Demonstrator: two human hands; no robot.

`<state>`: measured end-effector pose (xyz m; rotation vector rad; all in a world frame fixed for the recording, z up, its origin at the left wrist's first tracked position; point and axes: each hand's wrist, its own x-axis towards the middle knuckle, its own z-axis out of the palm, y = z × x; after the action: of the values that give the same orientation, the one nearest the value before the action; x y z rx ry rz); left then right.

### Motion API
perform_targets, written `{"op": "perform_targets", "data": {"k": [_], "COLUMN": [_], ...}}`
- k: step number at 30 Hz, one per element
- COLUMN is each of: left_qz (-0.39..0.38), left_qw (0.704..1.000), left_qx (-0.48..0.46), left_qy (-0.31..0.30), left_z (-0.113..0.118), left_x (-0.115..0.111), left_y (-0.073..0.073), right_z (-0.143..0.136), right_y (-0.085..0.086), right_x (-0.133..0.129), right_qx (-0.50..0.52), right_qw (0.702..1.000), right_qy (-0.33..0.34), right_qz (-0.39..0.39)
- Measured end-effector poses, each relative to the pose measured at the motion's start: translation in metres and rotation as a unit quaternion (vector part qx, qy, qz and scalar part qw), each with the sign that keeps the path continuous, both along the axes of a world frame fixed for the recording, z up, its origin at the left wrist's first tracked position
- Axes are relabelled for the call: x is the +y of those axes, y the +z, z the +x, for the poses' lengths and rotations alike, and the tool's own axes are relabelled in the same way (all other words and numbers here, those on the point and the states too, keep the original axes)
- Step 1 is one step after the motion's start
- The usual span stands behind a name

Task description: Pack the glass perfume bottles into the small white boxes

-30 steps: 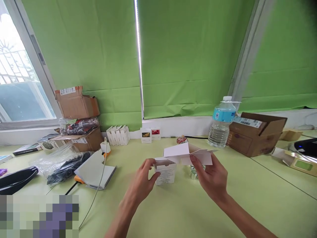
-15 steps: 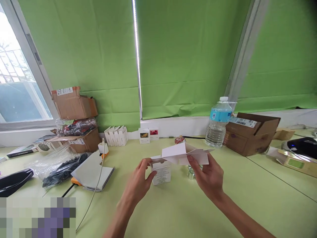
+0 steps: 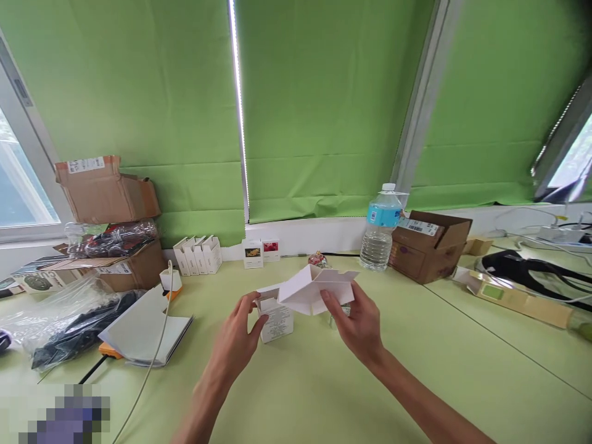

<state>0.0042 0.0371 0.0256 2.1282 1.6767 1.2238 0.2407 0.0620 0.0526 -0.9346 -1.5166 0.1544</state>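
A small white box [image 3: 277,322] with printed text stands on the green table, its top open. My left hand [image 3: 239,336] grips its left upper edge between thumb and fingers. In my right hand [image 3: 358,320] is a folded white carton [image 3: 319,290], pinched at its right side with the thumb on the near face. The carton hangs tilted over the right part of the box's top; whether the two touch is unclear. Partly hidden behind my right hand is a small greenish glass jar [image 3: 333,322]. Beyond the carton lies a red ornament [image 3: 317,259].
A water bottle [image 3: 378,234] and a brown carton [image 3: 428,250] stand at the back right. Several white boxes [image 3: 198,256] and two picture cards line the back. Papers [image 3: 152,336], a cable and stacked cardboard boxes [image 3: 106,194] are on the left.
The view has turned right, so things sit further left in the picture. The carton in my right hand has tilted a little, while my left hand still holds the box.
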Motion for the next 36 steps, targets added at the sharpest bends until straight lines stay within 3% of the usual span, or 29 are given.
{"op": "perform_targets", "data": {"k": [8, 14, 16, 22, 25, 27, 29, 30, 32, 34, 36], "left_qz": [0.043, 0.168, 0.138, -0.071, -0.112, -0.091, -0.013, 0.05, 0.211, 0.311, 0.345], "left_qw": [0.999, 0.985, 0.989, 0.993, 0.979, 0.964, 0.941, 0.925, 0.858, 0.783, 0.763], "left_qx": [0.005, -0.039, -0.048, -0.051, -0.133, -0.228, -0.332, -0.376, -0.451, -0.483, -0.462], "left_qy": [-0.008, 0.029, 0.027, -0.083, -0.104, -0.104, -0.057, -0.003, 0.129, 0.239, 0.293], "left_z": [-0.001, -0.001, -0.002, 0.004, 0.003, -0.005, -0.021, -0.032, -0.055, -0.08, -0.103], "left_x": [0.001, -0.011, -0.016, -0.024, -0.023, -0.02, -0.016, -0.014, -0.011, -0.011, -0.013], "left_y": [0.004, 0.023, 0.03, 0.042, 0.044, 0.047, 0.052, 0.054, 0.06, 0.064, 0.065], "right_z": [-0.005, -0.011, -0.013, -0.018, -0.017, -0.016, -0.015, -0.015, -0.014, -0.014, -0.014], "right_y": [0.005, 0.001, -0.001, -0.003, -0.004, -0.006, -0.007, -0.007, -0.006, -0.005, -0.003], "right_x": [-0.004, -0.006, -0.006, -0.008, -0.009, -0.009, -0.009, -0.009, -0.009, -0.01, -0.011], "right_qx": [-0.127, -0.201, -0.201, -0.174, -0.175, -0.171, -0.163, -0.158, -0.15, -0.141, -0.133], "right_qw": [0.982, 0.945, 0.94, 0.936, 0.929, 0.927, 0.932, 0.935, 0.941, 0.944, 0.945], "right_qy": [0.118, 0.206, 0.217, 0.245, 0.272, 0.281, 0.274, 0.266, 0.253, 0.243, 0.235], "right_qz": [-0.079, -0.158, -0.173, -0.183, -0.181, -0.177, -0.174, -0.173, -0.169, -0.175, -0.187]}}
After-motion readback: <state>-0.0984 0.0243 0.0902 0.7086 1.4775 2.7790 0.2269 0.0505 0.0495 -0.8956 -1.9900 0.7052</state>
